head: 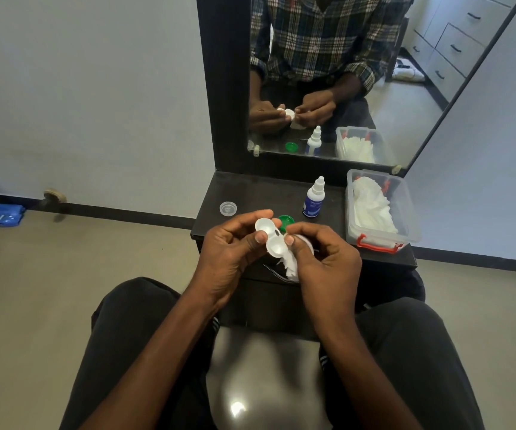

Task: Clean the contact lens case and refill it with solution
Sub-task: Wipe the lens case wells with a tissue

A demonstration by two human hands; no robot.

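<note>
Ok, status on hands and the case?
Left hand holds the lens case, both wells open. Right hand pinches a tissue beside it. Solution bottle untouched on the shelf. Nothing blocking.

Lens case (269,237) between both hands (281,256)
</note>
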